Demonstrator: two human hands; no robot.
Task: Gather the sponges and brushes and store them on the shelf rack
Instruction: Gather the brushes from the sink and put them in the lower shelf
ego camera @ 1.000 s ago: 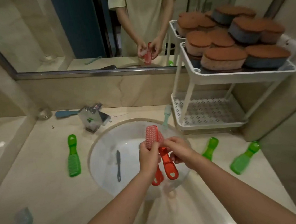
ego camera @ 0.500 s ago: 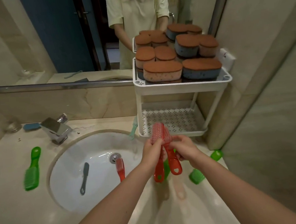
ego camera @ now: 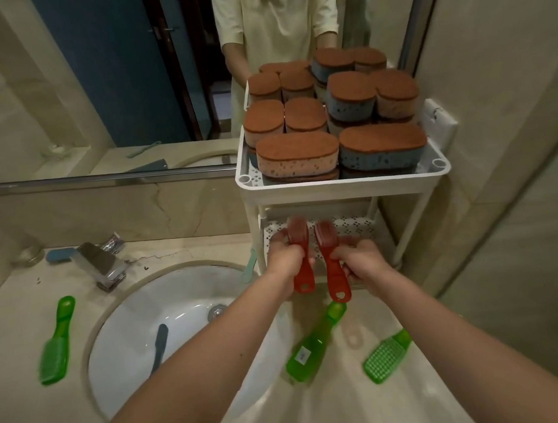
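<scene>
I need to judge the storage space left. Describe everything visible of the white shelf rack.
The shelf rack is white and plastic-looking, with two trays joined by slim posts. It stands upright on the counter right of the sink, in the wall corner. Its upper tray is packed with brown-topped sponges, some stacked. The lower tray has a perforated floor. The left hand and right hand each hold a red brush at its front; contact is unclear.

left hand [ego camera: 285, 260] grips left red brush [ego camera: 303, 277], right hand [ego camera: 361, 261] grips right red brush [ego camera: 337, 280], both held forward
</scene>
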